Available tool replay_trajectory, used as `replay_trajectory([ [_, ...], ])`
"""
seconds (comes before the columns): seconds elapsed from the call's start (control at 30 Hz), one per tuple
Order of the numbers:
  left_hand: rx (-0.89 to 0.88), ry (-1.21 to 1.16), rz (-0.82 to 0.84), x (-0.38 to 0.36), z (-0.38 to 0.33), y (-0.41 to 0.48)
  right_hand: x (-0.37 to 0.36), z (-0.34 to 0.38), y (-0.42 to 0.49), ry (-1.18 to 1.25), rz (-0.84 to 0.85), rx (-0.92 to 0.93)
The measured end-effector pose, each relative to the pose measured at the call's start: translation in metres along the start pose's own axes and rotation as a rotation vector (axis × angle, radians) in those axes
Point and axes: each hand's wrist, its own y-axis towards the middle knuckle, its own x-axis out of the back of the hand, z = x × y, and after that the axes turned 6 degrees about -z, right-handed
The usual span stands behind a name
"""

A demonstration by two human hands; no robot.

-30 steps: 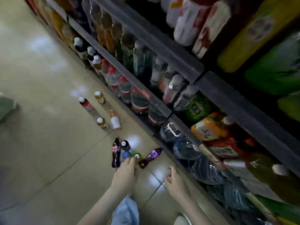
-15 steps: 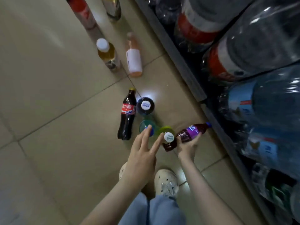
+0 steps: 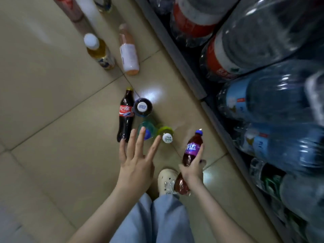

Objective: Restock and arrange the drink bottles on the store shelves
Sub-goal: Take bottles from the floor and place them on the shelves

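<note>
Picking up bottles from the floor, one in hand and another about to be chosen.

The right hand (image 3: 192, 170) wraps around the middle of a purple soda bottle (image 3: 192, 149), holding it tilted with its blue cap pointing toward the bottom shelf (image 3: 177, 55) of big water jugs (image 3: 263, 41). The left hand (image 3: 136, 163) is spread flat, fingers straight and apart, holding nothing; it hovers just over a cluster on the tiled floor (image 3: 52, 120): a cola bottle (image 3: 125, 114) lying on its side, a blue-capped bottle (image 3: 147, 131) and a green bottle (image 3: 166, 135) standing beside it. I'd say the gathering step is underway. Next the left hand needs to curl around one bottle without knocking its close neighbours, then both go to a shelf slot.
</note>
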Motion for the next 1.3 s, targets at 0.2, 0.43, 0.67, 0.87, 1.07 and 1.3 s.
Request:
replay_trajectory([
  [0.2,0.116,-0.502,0.583,0.178,-0.059,0.004,0.159,0.040,-0.171,0.075,0.057,0.239],
  [0.43,0.358,-1.176,0.827,0.393,-0.153,0.022,0.312,0.101,-0.348,0.326,0.015,0.519],
  [0.67,-0.249,-0.879,0.765,0.534,-0.248,0.007,0.418,0.098,-0.470,0.676,-0.224,0.442],
  [0.87,-0.739,-0.861,0.887,0.618,-0.371,-0.052,0.502,0.022,-0.557,0.909,-0.575,0.354],
  [1.07,-1.067,-0.826,0.909,0.659,-0.522,-0.165,0.598,-0.114,-0.640,0.992,-0.979,0.317],
  [1.3,-1.317,-0.854,0.896,0.678,-0.680,-0.363,0.694,-0.305,-0.737,0.984,-1.368,0.224],
])
